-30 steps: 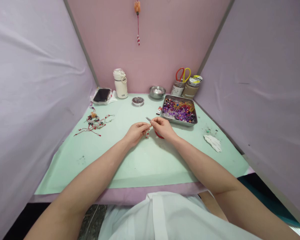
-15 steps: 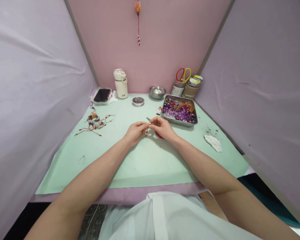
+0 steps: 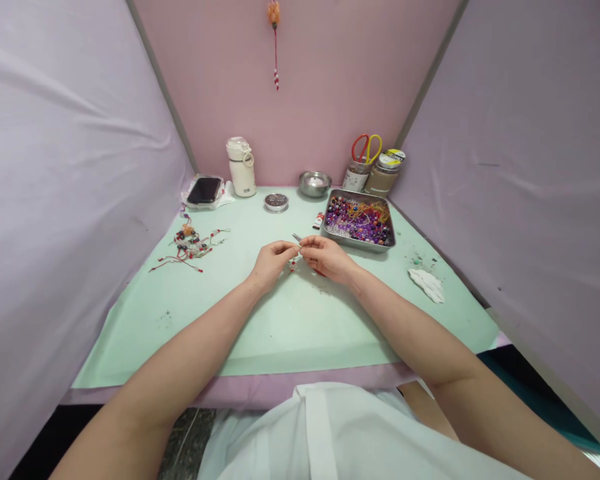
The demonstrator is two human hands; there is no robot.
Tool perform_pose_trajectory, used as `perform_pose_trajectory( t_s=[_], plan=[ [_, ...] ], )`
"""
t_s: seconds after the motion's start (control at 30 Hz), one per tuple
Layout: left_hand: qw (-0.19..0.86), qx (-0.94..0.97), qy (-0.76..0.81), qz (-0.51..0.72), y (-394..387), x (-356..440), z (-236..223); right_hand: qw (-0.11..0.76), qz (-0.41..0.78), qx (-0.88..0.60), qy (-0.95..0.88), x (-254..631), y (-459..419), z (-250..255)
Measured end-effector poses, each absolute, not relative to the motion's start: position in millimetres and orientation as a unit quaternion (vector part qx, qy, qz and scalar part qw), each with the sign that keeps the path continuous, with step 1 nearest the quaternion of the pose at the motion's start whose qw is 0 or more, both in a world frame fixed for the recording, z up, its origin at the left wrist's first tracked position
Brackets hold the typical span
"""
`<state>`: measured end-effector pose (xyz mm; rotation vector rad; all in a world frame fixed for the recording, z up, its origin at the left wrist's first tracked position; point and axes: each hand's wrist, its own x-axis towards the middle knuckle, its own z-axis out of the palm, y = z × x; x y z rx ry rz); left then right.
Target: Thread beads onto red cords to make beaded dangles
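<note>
My left hand (image 3: 274, 264) is closed in a pinch on a thin beaded cord (image 3: 293, 264); its small red and pale beads hang below the fingertips. Facing it, my right hand (image 3: 327, 257) pinches at the same cord, fingertips almost touching the left ones. The exact spot between the fingers is too small to make out. Beneath my right hand are red-handled scissors (image 3: 297, 237); only the metal tips and a bit of red handle show, the rest being covered by the hand.
At right stands a metal tray (image 3: 360, 245) of purple beads and cords. Beaded strings (image 3: 187, 247) lie left. Behind are a phone (image 3: 205, 191), white bottle (image 3: 243, 175), round container (image 3: 276, 203), metal bowl (image 3: 315, 185) and jar (image 3: 381, 177). A crumpled white cloth (image 3: 427, 285) lies right.
My right hand has turned slightly and its fingers have shifted a little at the cord, covering more of the red handle. The left hand stays nearly in place.
</note>
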<state>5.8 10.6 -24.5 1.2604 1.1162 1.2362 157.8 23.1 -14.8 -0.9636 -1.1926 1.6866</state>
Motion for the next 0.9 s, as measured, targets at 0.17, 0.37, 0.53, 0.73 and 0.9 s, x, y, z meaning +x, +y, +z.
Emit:
perform_pose_trajectory(
  t_s=[0.17, 0.37, 0.53, 0.73, 0.9],
  plan=[
    [0.485, 0.543, 0.470, 0.499, 7.7, 5.7, -20.1, 0.418, 0.688, -0.377, -0.459, 158.6, 23.3, -14.2],
    [0.484, 0.550, 0.469, 0.494, 8.1, 4.5, -20.4, 0.420, 0.685, -0.366, -0.470, 159.5, 25.2, -18.1],
    [0.486, 0.559, 0.461, 0.489, 8.5, 3.6, -21.0, 0.421, 0.689, -0.360, -0.467, 160.5, 26.1, -18.3],
    [0.478, 0.569, 0.460, 0.485, 9.8, 2.6, -22.7, 0.416, 0.696, -0.356, -0.464, 161.6, 26.4, -17.7],
    [0.460, 0.582, 0.470, 0.478, 7.6, 3.2, -18.9, 0.409, 0.706, -0.348, -0.462, 163.1, 28.7, -21.7]
  ],
)
